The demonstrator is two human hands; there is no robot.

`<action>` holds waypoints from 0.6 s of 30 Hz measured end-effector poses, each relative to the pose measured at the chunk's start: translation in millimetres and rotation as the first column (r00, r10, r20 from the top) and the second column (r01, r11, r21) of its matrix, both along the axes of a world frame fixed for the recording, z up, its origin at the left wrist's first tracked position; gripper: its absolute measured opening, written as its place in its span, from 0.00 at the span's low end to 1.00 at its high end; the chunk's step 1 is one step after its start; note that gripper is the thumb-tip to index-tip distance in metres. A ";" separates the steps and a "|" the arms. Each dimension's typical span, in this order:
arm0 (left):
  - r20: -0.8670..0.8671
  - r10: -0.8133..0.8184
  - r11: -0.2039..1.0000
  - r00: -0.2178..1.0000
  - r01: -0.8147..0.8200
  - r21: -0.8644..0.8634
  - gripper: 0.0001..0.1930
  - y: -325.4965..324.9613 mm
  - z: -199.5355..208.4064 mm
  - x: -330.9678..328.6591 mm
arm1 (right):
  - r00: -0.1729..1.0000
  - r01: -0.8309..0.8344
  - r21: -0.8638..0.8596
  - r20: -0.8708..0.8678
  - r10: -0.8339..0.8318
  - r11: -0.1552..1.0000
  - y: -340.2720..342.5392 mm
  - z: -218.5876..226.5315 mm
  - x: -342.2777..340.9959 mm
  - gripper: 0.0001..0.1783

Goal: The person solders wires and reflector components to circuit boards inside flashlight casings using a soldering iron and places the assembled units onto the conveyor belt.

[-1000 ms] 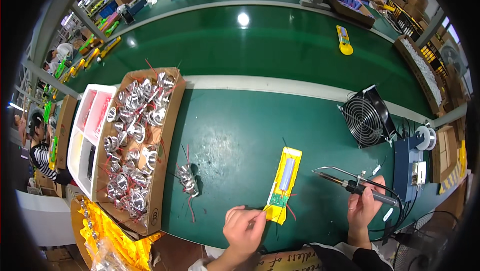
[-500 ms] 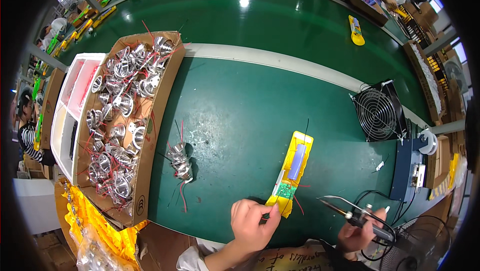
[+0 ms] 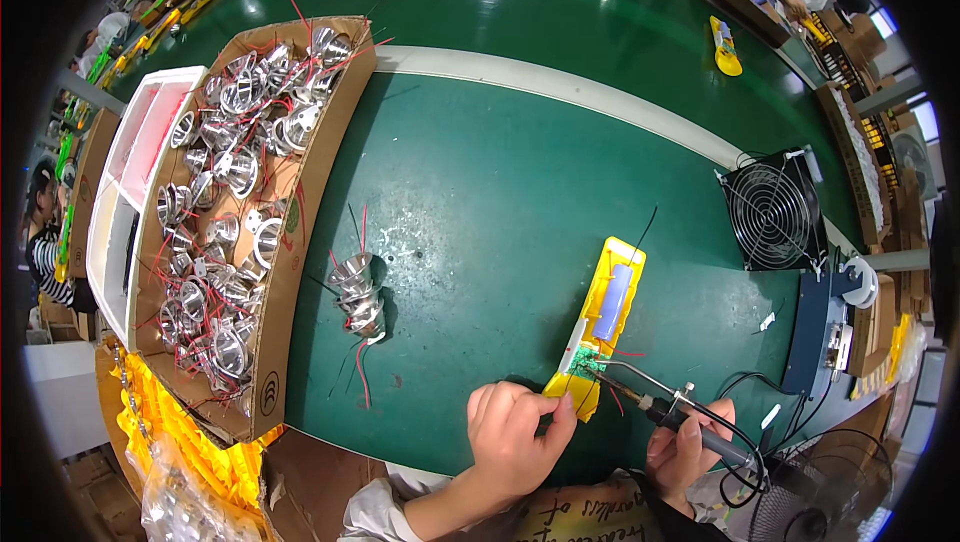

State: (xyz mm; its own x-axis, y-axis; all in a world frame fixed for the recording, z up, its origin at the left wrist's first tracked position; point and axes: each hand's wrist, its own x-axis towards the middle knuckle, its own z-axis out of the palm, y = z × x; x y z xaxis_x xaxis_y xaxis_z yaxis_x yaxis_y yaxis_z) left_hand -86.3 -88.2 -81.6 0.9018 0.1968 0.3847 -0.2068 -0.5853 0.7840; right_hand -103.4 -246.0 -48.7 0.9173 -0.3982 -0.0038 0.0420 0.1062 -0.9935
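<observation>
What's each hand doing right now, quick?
Left hand: closed at the near end of the yellow housing; exactly what it pinches can't be told.
Right hand: closed, holding the soldering iron, its tip at the green circuit board.

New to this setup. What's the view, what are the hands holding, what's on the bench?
No robot: these are a person's own bare hands. Every picture comes from one head-worn fisheye camera looking down, so straight edges bend. The left hand pinches at the lower end of a yellow casing; whether it grips that or a wire is unclear. Inside are a violet cell and green board. The right hand holds a soldering iron, tip at the board. On the green bench: stacked reflectors, a fan. More reflectors fill the box at left.
</observation>
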 end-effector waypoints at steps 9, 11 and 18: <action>-0.019 -0.018 1.000 1.000 0.018 -0.011 0.09 0.6 1.1 -0.4 | 1.000 -0.019 -0.022 -0.023 0.019 1.000 3.0 1.2 0.0 0.15; -0.030 -0.023 1.000 0.999 0.023 -0.016 0.09 0.6 1.8 -0.5 | 1.000 -0.013 -0.025 -0.021 0.012 1.000 2.6 0.8 -0.4 0.15; -0.036 -0.018 1.000 0.999 0.017 -0.022 0.09 0.6 2.5 -0.4 | 1.000 0.006 -0.030 -0.007 -0.006 1.000 4.4 0.7 0.5 0.15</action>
State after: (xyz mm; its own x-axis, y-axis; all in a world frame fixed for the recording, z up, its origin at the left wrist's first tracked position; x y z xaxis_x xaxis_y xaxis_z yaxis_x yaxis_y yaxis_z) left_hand -86.7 -87.6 -79.1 0.9184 0.1888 0.3476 -0.1882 -0.5642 0.8039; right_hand -102.9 -241.6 -47.9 0.9149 -0.4037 0.0015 0.0354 0.0766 -0.9964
